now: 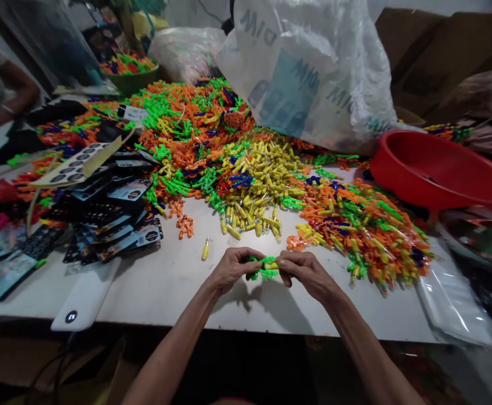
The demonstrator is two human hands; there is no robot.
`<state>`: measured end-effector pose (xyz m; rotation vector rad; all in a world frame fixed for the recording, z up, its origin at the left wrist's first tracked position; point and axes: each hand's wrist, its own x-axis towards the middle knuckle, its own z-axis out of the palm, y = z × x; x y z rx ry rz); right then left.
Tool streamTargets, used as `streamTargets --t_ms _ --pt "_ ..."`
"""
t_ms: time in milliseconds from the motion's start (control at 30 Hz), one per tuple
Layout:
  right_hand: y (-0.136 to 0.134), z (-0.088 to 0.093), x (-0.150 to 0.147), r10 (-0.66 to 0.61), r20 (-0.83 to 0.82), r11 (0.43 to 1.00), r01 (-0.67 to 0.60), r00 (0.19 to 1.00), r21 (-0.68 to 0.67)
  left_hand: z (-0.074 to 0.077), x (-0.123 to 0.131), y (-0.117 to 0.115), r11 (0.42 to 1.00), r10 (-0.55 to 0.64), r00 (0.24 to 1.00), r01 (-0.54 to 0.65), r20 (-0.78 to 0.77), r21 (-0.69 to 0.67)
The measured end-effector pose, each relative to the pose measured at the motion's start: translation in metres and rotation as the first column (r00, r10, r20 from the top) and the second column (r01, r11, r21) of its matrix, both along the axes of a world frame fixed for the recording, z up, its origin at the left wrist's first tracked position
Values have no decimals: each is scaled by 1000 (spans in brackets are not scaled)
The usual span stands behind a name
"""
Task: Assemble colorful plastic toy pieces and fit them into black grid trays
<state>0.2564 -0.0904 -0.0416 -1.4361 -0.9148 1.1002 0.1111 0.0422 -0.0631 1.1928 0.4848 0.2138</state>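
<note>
Close above the white table (161, 298), my left hand (234, 267) pinches a bright green plastic toy figure (267, 274). My right hand (305, 270) grips a small yellow tube (272, 265), which meets the green figure between my fingers; whether it sits inside the figure I cannot tell. A single yellow tube (205, 249) lies left of my left hand. Two orange figures (184, 226) rest farther back. Beyond my hands is a heap of yellow tubes (263, 180). To the right of it spreads a pile of figures with yellow tubes among them (359, 225).
A large mound of orange, green and blue figures (187, 124) covers the back. Black printed packets (119, 208) and a sticker sheet (81, 163) lie left, beside a white device (85, 298). A red basin (440, 174) stands right. Another person's arm (18, 84) shows far left.
</note>
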Motion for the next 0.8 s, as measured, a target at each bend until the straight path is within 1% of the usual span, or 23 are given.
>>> streamTargets --t_ms 100,167,233,267,300,333,367,400,433,467,500,533,567,600,633,667,700,733,800 --pt "1 4 -3 -12 181 999 20 983 -44 -4 2 0 993 -7 999 12 -39 116" --pt "-1 1 -1 -1 266 996 25 964 -85 -10 6 -4 984 -9 997 21 -73 176" --pt "-7 -4 10 4 332 991 41 943 -126 -18 9 -11 973 -5 992 33 -123 228" --pt "-12 -8 20 -8 385 989 64 923 -133 -21 10 -15 960 15 990 24 -139 278" --pt "-16 -11 31 -43 472 986 114 881 -125 -23 8 -17 937 49 988 6 -147 350" --pt "-19 -14 42 -109 587 976 199 802 -91 -24 5 -16 899 95 985 -23 -142 438" --pt "-19 -17 51 -189 708 954 298 680 -31 -23 0 -13 843 148 981 -57 -129 535" --pt "-15 -20 56 -261 805 922 386 532 44 -21 -7 -6 771 207 972 -89 -115 631" --pt "-7 -23 56 -306 865 891 440 397 113 -18 -14 4 684 276 955 -112 -113 721" --pt "5 -25 48 -314 896 880 451 314 151 -14 -22 17 586 356 926 -115 -127 802" --pt "22 -28 35 -283 912 899 413 296 145 -9 -30 32 482 448 881 -95 -152 871" --pt "41 -29 15 -209 919 944 316 333 100 -4 -37 49 378 546 818 -49 -180 924" --pt "61 -30 -8 -86 921 986 168 381 22 0 -42 66 296 633 744 23 -214 955" --pt "82 -31 -32 48 927 998 11 372 -56 3 -45 83 252 697 670 104 -255 962" --pt "101 -30 -54 153 937 985 -120 315 -120 5 -47 99 247 731 611 178 -304 953" --pt "117 -29 -73 224 939 964 -203 263 -173 6 -48 112 274 738 573 228 -356 934" --pt "129 -28 -87 273 940 943 -250 207 -219 6 -48 123 327 728 555 235 -403 915" --pt "137 -27 -96 300 940 932 -263 165 -251 4 -47 130 405 706 562 180 -431 897" --pt "140 -26 -101 321 939 928 -240 124 -285 0 -45 135 576 665 610 -52 -430 816"
